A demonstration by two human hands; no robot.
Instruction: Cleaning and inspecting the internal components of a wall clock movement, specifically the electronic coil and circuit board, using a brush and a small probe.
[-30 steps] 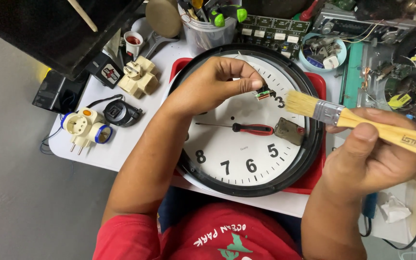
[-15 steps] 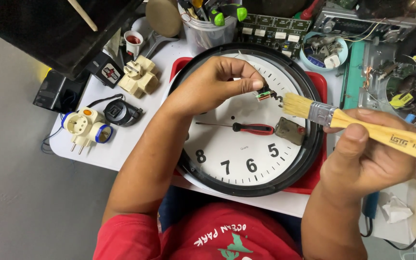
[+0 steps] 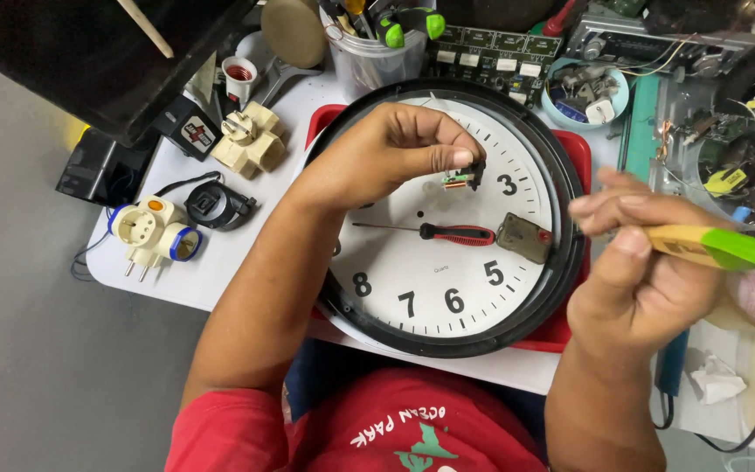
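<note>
While the left hand pinches a small part over the clock, the brush has left it.

The part, dark with coloured wires, hangs above the white dial by the three. The right hand, closed on a yellow-green handle, has swung the bristles away out of view. A red screwdriver lies on the dial; the clock sits on a red tray on the cluttered tabletop.

Electronics repair workbench: circuit boards, loose wires, plug adapters, tool cup.
</note>
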